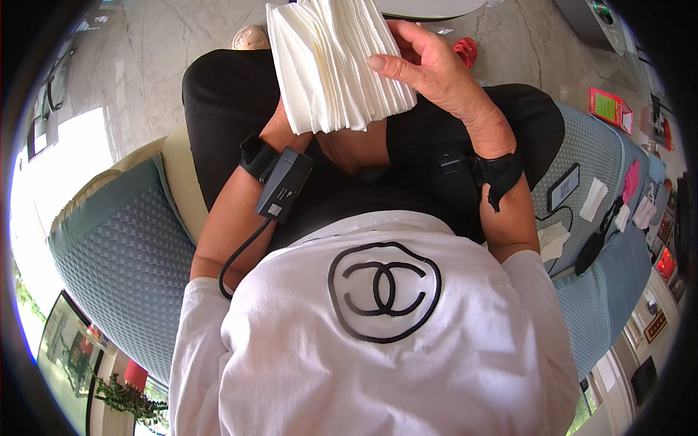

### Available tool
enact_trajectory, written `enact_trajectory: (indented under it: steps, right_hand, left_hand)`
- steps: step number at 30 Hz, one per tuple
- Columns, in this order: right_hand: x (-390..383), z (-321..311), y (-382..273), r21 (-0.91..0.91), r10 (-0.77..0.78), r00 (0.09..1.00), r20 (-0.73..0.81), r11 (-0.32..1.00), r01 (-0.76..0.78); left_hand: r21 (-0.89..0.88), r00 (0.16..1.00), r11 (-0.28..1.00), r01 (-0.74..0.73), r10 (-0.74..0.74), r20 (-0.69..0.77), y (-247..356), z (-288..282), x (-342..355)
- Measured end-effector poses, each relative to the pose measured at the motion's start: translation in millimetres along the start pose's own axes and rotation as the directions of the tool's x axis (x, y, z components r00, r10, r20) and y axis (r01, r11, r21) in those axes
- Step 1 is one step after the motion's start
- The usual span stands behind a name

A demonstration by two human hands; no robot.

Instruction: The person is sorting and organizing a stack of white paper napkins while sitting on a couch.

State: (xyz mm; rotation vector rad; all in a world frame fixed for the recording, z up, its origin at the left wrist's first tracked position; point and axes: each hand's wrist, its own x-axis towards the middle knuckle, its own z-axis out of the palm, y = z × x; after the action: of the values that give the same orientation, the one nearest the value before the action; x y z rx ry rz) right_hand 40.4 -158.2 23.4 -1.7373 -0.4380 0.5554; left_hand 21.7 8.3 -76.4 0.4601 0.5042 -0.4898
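A thick stack of white folded paper tissues (pixel 338 69) is held up in front of my lap, its layered edges facing me. Most of my left hand (pixel 279 122) is hidden behind the stack's lower left side, which rests in it; its fingers do not show. My right hand (pixel 429 69) is at the stack's right side, thumb against the front face and the other fingers curled round the back edge. Black straps circle both wrists, and a small dark box (pixel 285 185) with a cable sits on the left one.
I sit cross-legged on a seat with blue quilted covers (pixel 134 251). To my right lie a phone (pixel 564 187), loose white tissues (pixel 594 199), a black strap-like item (pixel 598 243) and a pink cloth (pixel 631 180). A red box (pixel 610 109) stands farther off. The floor (pixel 160 65) is marbled.
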Motion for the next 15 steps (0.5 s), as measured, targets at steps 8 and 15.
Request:
enact_trajectory:
  steps: [8,15]
  right_hand:
    - [0.8,-3.7,2.4,-0.035,0.038,0.998,0.043,0.999,-0.037]
    - [0.4,0.5,-0.9,-0.045,-0.001,1.000,0.019,0.999,0.002]
  left_hand:
    - [0.112,0.977,0.970,-0.215,0.211,0.044,-1.7,9.2,-34.8]
    - [0.110,0.984,0.978,-0.180,0.178,0.031,-1.6,6.5,-29.3]
